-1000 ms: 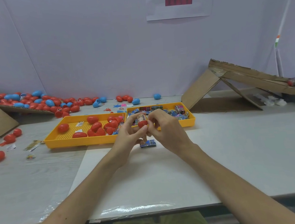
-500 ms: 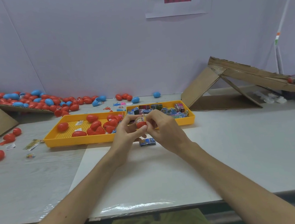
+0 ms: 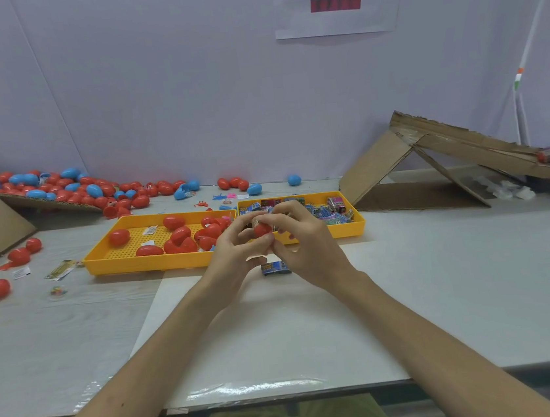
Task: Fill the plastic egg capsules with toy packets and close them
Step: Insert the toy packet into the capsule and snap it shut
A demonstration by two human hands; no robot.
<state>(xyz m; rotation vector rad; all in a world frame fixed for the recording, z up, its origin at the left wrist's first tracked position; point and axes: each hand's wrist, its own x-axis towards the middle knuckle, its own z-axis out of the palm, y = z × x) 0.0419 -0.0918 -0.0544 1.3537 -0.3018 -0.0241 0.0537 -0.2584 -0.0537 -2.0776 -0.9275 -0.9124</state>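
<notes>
My left hand (image 3: 234, 250) and right hand (image 3: 304, 239) both gripped one red egg (image 3: 262, 230), fingers curled around it, above the table (image 3: 445, 274). A packet (image 3: 275, 267) lay beneath. Left tray (image 3: 135, 260) held red eggs; right tray (image 3: 355, 230) held packets.

Left hand (image 3: 234, 254) and right hand (image 3: 305, 242) meet, fingers curled together.

Even soft light, glare on plastic sheet (image 3: 253, 387), wide-angle edge bending, slight blur
</notes>
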